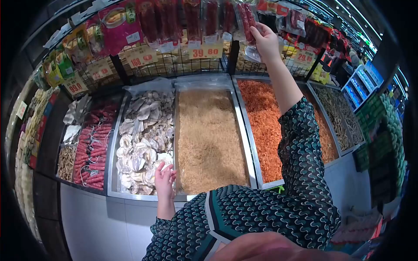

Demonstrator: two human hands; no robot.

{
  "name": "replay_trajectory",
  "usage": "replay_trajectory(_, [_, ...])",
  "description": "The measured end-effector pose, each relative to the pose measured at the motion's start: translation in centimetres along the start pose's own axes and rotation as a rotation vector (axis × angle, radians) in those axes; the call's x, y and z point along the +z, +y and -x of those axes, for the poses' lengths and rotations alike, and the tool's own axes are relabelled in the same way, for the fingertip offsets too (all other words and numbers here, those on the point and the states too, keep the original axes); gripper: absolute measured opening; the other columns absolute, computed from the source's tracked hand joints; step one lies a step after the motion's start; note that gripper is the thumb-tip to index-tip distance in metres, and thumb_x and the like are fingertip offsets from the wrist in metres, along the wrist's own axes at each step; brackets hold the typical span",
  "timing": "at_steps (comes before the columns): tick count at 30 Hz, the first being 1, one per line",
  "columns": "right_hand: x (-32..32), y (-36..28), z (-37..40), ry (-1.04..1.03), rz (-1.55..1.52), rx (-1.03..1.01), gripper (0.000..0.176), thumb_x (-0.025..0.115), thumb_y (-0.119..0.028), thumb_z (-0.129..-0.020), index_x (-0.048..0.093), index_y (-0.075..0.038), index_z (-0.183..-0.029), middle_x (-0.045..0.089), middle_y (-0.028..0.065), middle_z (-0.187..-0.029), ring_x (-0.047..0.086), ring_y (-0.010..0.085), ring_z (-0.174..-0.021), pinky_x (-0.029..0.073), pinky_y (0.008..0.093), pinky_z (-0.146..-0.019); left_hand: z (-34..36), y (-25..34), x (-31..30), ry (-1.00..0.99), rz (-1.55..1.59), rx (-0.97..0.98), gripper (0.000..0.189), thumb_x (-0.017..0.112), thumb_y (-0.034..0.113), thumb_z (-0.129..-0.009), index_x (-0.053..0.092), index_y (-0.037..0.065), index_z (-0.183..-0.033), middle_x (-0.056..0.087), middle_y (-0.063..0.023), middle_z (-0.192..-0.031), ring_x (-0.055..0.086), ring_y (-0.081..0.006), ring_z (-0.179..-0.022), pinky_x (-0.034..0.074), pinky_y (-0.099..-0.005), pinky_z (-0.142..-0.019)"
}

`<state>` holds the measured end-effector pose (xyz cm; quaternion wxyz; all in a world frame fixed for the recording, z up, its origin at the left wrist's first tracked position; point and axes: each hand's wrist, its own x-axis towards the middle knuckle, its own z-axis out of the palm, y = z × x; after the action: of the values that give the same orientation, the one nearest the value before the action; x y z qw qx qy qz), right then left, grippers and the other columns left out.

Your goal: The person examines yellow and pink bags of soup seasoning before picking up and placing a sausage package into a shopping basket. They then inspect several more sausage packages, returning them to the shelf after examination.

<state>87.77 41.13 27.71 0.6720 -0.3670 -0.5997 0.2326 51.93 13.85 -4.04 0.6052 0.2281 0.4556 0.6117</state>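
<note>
My right hand [265, 41] is raised to the hanging rack, its fingers closed at the edge of a clear pack of dark red sausages [247, 19]. A white label [252, 54] shows at the lower end of that pack. Low in front of me, my left hand [164, 180] is held with fingers loosely apart and nothing in them. It overlaps the near right corner of a bin of pale flat dried pieces [143, 124].
More sausage packs [191, 21] hang alongside, above price cards [205, 51]. Neighbouring bins hold fine tan dried goods [211, 139], orange dried goods [261, 126] and red tied sausages [92, 152]. Metal bin rims [246, 139] divide them. A blue rack [361, 85] stands right.
</note>
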Motion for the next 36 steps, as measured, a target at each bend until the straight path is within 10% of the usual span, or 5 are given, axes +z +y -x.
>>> replay_trajectory(23, [0.5, 5.3, -6.8, 0.059, 0.358, 0.189, 0.035, 0.066, -0.023, -0.084, 0.060, 0.002, -0.107, 0.064, 0.0062, -0.090, 0.060, 0.0130, -0.074, 0.049, 0.0284, -0.067, -1.2, -0.4, -0.3, 0.069, 0.048, -0.042, 0.042, 0.052, 0.009, -0.091, 0.036, 0.004, -0.129, 0.056, -0.0141, -0.109, 0.060, -0.0147, -0.080, 0.051, -0.0216, -0.067])
replay_trajectory(25, [1.4, 6.7, -6.4, 0.404, 1.334, -0.343, 0.041, 0.069, -0.029, -0.079, 0.061, 0.000, -0.106, 0.063, 0.0132, -0.097, 0.061, 0.0232, -0.080, 0.049, 0.0353, -0.073, -1.1, -0.1, -0.3, 0.082, 0.043, -0.052, 0.041, 0.052, 0.009, -0.091, 0.036, 0.004, -0.129, 0.056, -0.0141, -0.110, 0.060, -0.0151, -0.081, 0.051, -0.0224, -0.068])
replay_trajectory(26, [1.7, 7.3, -6.3, 0.482, 1.315, -0.516, 0.042, 0.068, -0.032, -0.076, 0.060, -0.004, -0.105, 0.061, 0.0141, -0.102, 0.059, 0.0274, -0.094, 0.047, 0.0374, -0.083, -1.1, -0.1, -0.3, 0.087, 0.037, -0.055, 0.041, 0.052, 0.010, -0.091, 0.037, 0.004, -0.129, 0.055, -0.0141, -0.110, 0.060, -0.0154, -0.082, 0.050, -0.0232, -0.069])
replay_trajectory(31, [6.0, 9.0, -7.9, 0.011, 0.798, -0.179, 0.052, 0.071, -0.036, -0.074, 0.055, -0.001, -0.110, 0.060, 0.0171, -0.109, 0.062, 0.0282, -0.092, 0.049, 0.0361, -0.079, -1.2, -1.2, -1.4, 0.130, 0.040, -0.063, 0.041, 0.052, 0.011, -0.091, 0.038, 0.005, -0.129, 0.055, -0.0138, -0.111, 0.058, -0.0165, -0.083, 0.048, -0.0264, -0.072])
replay_trajectory(36, [10.7, 9.7, -9.5, 0.120, 1.027, -0.023, 0.075, 0.075, -0.041, -0.068, 0.045, 0.004, -0.119, 0.058, 0.0204, -0.111, 0.060, 0.0307, -0.100, 0.050, 0.0382, -0.084, -1.0, -1.7, -1.3, 0.164, 0.070, -0.089, 0.041, 0.053, 0.012, -0.090, 0.038, 0.006, -0.128, 0.055, -0.0130, -0.109, 0.057, -0.0161, -0.082, 0.047, -0.0266, -0.072])
